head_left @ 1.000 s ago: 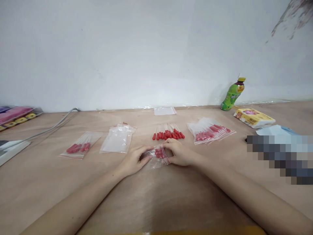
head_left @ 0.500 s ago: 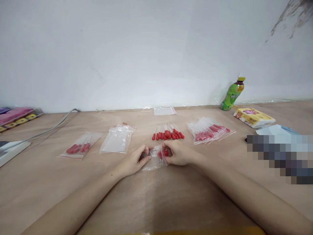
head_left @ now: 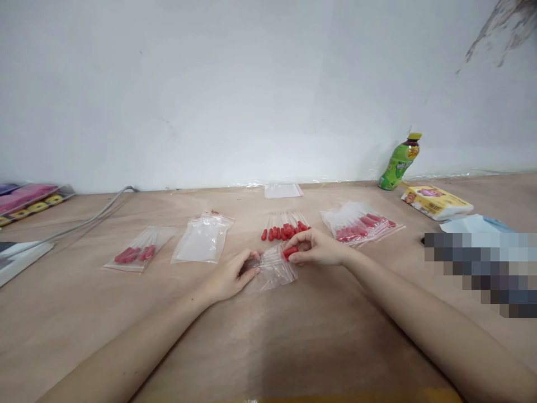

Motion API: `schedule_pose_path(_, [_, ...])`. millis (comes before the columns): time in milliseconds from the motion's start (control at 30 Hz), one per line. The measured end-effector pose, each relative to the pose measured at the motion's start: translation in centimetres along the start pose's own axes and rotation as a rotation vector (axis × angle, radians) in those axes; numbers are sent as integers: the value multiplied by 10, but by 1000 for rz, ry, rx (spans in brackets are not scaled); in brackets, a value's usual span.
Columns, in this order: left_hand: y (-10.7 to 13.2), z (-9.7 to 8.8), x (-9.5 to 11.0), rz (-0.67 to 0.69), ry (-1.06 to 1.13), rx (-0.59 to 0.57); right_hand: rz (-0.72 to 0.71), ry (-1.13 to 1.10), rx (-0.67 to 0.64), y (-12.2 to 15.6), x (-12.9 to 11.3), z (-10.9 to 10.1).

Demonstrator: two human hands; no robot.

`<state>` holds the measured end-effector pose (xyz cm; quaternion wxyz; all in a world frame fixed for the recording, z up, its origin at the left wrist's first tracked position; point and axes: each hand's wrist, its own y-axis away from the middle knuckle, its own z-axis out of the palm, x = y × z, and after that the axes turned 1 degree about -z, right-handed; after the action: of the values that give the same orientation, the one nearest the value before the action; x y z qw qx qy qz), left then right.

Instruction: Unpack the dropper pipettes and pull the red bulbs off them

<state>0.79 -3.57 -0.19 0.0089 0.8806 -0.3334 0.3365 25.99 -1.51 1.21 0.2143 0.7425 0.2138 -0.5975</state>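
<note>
My left hand (head_left: pixel 235 275) is closed, pinching the left end of a clear zip bag (head_left: pixel 268 279) low over the table. At the bag's right end, my right hand (head_left: pixel 316 249) grips droppers by their red rubber bulbs (head_left: pixel 289 253); fingers hide how many. Their clear stems run left into the bag, while the bulbs stick out past its red-lined mouth. Just behind the hands lies a row of loose droppers (head_left: pixel 287 229), red bulbs toward me and clear stems pointing away. My right hand partly covers the right end of that row.
Filled dropper bags lie at left (head_left: pixel 138 252) and in a pile at right (head_left: pixel 358 224). Flat zip bags (head_left: pixel 201 239) are left of centre, another bag (head_left: pixel 283 191) by the wall. A green bottle (head_left: pixel 398 162), yellow tissue pack (head_left: pixel 438 201) and grey cable (head_left: pixel 100 212) stand around.
My right hand has shifted up and slightly right, now holding the red bulbs rather than the bag's mouth. The bulbs sit farther out of the bag. My left hand stays nearly still.
</note>
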Motion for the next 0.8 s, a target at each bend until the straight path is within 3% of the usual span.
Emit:
schedule_pose_path(167, [0, -2, 0, 10, -52, 1, 82, 51, 63, 15, -28, -30])
schedule_pose_path(267, [0, -7, 1, 41, -112, -43, 101, 92, 212, 30, -46, -51])
schedule_pose_path(400, [-1, -12, 1, 114, -126, -134, -64, 150, 466, 40, -59, -67])
schedule_pose_path(533, [-3, -11, -2, 192, -152, -211, -307, 352, 754, 15, -53, -55])
schedule_pose_path(633, [-3, -10, -4, 214, -177, -211, -427, 732, 761, -18, -41, -34])
schedule_pose_path(733, [-2, -13, -5, 212, -186, -243, -332, 1187, 590, -45, -31, -13])
schedule_pose_path(800, [-2, -19, -4, 198, -189, -296, -274, 1278, 494, -56, -28, -2])
